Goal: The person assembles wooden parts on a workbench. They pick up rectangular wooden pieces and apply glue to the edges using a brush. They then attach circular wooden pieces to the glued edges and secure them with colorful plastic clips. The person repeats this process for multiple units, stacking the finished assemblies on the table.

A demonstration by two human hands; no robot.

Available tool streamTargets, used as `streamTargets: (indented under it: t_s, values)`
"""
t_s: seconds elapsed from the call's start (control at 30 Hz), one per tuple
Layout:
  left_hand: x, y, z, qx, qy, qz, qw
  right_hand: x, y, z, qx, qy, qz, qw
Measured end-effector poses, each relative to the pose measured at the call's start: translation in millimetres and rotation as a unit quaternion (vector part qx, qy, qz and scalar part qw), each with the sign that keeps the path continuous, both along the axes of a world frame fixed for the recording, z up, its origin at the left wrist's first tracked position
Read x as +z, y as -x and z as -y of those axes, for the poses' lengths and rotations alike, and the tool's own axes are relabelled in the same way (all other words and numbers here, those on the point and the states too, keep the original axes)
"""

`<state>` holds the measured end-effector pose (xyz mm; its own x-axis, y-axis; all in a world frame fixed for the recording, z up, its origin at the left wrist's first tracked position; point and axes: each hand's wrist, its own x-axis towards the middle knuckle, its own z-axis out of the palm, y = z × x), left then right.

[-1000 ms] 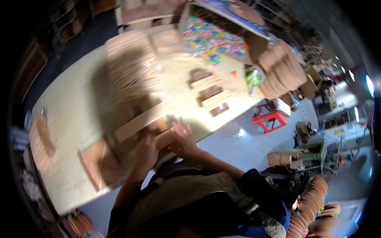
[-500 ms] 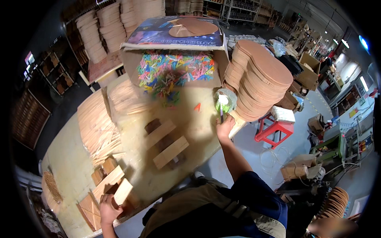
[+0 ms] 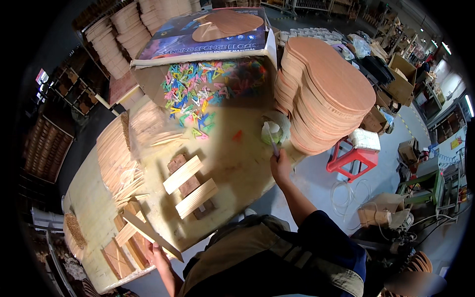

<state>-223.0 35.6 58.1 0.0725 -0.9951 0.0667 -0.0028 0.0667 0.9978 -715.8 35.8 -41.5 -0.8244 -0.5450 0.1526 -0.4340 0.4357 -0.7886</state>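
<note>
My left hand (image 3: 157, 255) is closed on a pale wooden strip (image 3: 151, 233), held tilted above the table's near left edge. Under it lie wooden blocks (image 3: 136, 247) and another pale wood piece (image 3: 129, 228). My right hand (image 3: 281, 167) grips a slim-handled tool (image 3: 274, 147); its tip sits inside a round cup (image 3: 283, 129) with white and greenish contents, so its kind is hard to make out. Between the hands, two pale wood pieces (image 3: 184, 174) rest across a dark brown block (image 3: 189, 186). An orange clothespin (image 3: 238, 135) lies near the cup.
An open box (image 3: 148, 81) spills many coloured clothespins (image 3: 198, 91) onto the table (image 3: 232, 175). Right of the cup rises a tall stack of guitar-shaped wooden plates (image 3: 329, 94). Thin wood strips (image 3: 118, 153) are piled at left. A red stool (image 3: 352, 161) stands beyond the table.
My left hand has lifted a wooden strip off the blocks and moved right. My right hand stays at the cup with the tool. The whole view has shifted slightly.
</note>
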Motion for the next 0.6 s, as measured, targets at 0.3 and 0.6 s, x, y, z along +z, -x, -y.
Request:
streamTargets:
  t_s: [0.3, 0.6]
  values:
    - [11, 26, 20, -0.052, -0.012, 0.046, 0.997, 26, 30, 25, -0.009, -0.042, -0.222, 0.974]
    - [11, 40, 35, -0.122, -0.013, 0.016, 0.992, 14, 51, 32, 0.136, -0.036, -0.228, 0.963]
